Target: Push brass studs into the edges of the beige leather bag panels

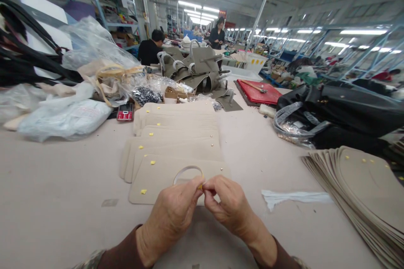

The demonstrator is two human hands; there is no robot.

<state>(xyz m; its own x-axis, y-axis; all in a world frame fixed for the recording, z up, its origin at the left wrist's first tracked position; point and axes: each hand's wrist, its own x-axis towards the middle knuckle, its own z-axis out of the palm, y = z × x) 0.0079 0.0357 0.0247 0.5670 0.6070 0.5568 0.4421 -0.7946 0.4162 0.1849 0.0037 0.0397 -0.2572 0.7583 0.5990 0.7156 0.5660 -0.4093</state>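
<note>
My left hand (175,204) is closed in a pinch on a thin, pale looped strip (188,168) that arches up behind the fingers. At its fingertips shows a small yellow bit (200,186). Fingertip to fingertip with it, my right hand (229,201) is also pinched; what lies between its thumb and finger is hidden. Both hands are over the near edge of a beige panel (176,172), the front one in an overlapping row. Small yellow pieces (143,192) sit on the panels' left side, and a metal stud (221,169) is near the right edge.
A fanned stack of beige panels (366,185) lies at right, near a white cloth strip (296,196). Black bags (344,109), a red board (260,91) with a hammer, grey-brown bag parts (202,63), a phone (125,112) and plastic-wrapped bundles (69,113) surround the work. Two people are beyond.
</note>
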